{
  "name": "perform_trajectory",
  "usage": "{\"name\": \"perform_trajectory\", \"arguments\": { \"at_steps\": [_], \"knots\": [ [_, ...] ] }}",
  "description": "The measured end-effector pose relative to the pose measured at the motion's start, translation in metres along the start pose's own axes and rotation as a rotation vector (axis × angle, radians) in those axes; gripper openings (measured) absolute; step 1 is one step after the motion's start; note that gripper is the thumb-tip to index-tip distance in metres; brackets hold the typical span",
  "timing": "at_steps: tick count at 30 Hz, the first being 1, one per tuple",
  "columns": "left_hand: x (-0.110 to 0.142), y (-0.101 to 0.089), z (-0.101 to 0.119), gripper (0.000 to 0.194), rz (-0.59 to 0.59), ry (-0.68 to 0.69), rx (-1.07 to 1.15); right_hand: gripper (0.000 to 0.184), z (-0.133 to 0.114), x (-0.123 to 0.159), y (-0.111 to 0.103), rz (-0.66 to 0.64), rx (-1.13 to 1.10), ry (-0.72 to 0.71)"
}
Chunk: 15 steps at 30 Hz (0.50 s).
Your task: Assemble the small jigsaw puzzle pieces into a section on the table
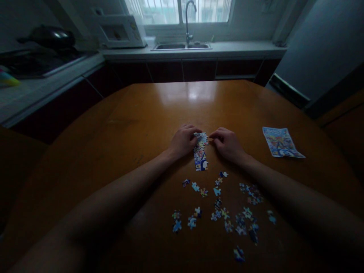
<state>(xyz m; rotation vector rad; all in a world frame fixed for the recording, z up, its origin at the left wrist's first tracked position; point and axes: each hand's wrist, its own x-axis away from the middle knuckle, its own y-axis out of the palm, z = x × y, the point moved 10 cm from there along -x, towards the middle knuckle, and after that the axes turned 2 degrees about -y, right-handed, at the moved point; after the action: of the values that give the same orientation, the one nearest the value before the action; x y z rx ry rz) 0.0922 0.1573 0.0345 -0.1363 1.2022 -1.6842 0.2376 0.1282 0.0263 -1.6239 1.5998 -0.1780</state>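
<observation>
A narrow joined strip of jigsaw puzzle (200,153) lies flat on the wooden table, its right side jagged with tabs. My left hand (184,139) rests at the strip's upper left, fingers bent over its edge and pressing on it. Just right of the strip's top is my right hand (226,142), thumb and forefinger pinched together; whatever is between them is too small to make out. Loose jigsaw pieces (224,213) lie scattered nearer to me, several of them in small heaps. One single piece (239,253) sits closest to me.
A creased picture sheet (281,142) lies to the right on the table (136,113). Beyond the table are a counter with a sink (170,46), a tap (187,19) and a white microwave (119,32). A dark pan (52,37) stands on the stove at the left.
</observation>
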Motion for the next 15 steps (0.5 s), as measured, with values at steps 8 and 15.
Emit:
{"name": "perform_trajectory", "arguments": {
  "at_steps": [8,15],
  "knots": [
    [-0.0005,0.0036,-0.0021,0.027,-0.034,-0.022,0.004,0.019,-0.0033,0.0003,-0.0002,-0.001,0.005,-0.017],
    [-0.0002,0.0066,0.0011,0.028,-0.059,0.011,0.047,0.019,0.0004,-0.0003,-0.0008,0.015,0.006,-0.025]
  ]
}}
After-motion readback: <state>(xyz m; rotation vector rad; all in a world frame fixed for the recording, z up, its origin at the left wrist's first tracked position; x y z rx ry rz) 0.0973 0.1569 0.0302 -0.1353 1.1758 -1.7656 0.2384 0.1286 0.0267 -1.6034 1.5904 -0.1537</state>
